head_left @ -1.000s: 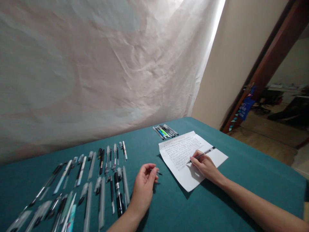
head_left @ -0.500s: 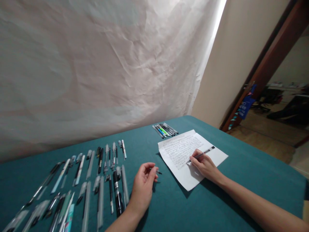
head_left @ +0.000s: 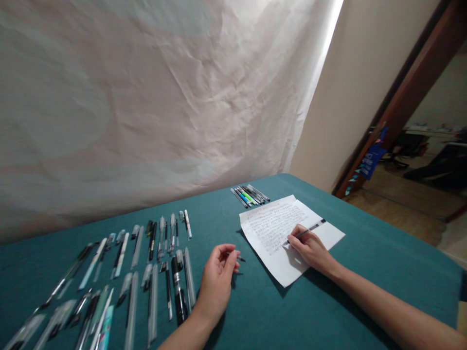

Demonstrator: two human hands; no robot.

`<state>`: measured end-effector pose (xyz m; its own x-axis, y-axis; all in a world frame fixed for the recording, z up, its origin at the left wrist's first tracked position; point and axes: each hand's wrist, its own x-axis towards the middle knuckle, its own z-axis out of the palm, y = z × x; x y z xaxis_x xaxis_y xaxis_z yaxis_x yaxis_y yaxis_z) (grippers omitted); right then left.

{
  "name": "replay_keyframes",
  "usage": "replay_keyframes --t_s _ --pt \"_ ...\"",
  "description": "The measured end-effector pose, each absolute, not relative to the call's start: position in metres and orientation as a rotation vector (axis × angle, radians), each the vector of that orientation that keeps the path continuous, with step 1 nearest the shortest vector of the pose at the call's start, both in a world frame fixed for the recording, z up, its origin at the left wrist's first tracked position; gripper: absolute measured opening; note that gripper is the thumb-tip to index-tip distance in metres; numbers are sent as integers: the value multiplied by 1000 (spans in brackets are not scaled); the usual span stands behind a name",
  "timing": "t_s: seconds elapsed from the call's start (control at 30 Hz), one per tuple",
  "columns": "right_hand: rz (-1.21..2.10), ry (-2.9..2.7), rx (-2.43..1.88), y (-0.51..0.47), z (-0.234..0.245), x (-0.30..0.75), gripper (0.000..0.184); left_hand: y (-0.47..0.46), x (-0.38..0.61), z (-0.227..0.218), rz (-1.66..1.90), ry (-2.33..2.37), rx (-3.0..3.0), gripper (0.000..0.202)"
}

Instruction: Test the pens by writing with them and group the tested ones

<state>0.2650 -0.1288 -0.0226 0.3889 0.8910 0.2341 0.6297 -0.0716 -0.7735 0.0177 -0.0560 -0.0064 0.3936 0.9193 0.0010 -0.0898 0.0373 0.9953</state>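
My right hand point(head_left: 309, 249) is closed around a slim dark pen point(head_left: 303, 234), its tip down at the lower lines of handwriting on a white sheet of paper point(head_left: 321, 237). The side of that hand rests on the sheet. My left hand point(head_left: 221, 272) is at the table left of the paper, fingers curled in a pinch. Between its thumb and fingers sits a small, thin pen part point(head_left: 241, 259) with a dark tip pointing right; most of it is hidden by the fingers, so whether it is a cap or a whole pen does not show.
Rows of taken-apart pens, caps and barrels cover the left of the green table point(head_left: 255, 311), including a thick black pen point(head_left: 178, 296) beside my left forearm. A bundle of pens point(head_left: 250, 195) lies behind the paper. A pale sheet point(head_left: 164, 97) hangs along the far edge.
My right hand and the pen have shifted very slightly to the right along the writing. My left hand stays almost where it was, still pinching the small part.
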Motion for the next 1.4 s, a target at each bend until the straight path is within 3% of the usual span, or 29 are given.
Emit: replay_keyframes --t_s 0.33,0.6,0.87,1.07,1.4 --pt "470 -1215 -1647 -126 -9 257 22 -56 18 -8 990 825 1204 27" --pt "769 -1502 -1342 -123 28 187 22 -51 15 -13 1046 796 966 31" --pt "838 -1499 -1323 -122 19 175 19 -54 13 -13 1033 760 918 28" --pt "802 -1577 -1319 -115 14 166 21 -53 13 -12 984 716 918 28" --pt "472 -1846 -1443 -104 7 158 17 -53 13 -12 975 729 826 33"
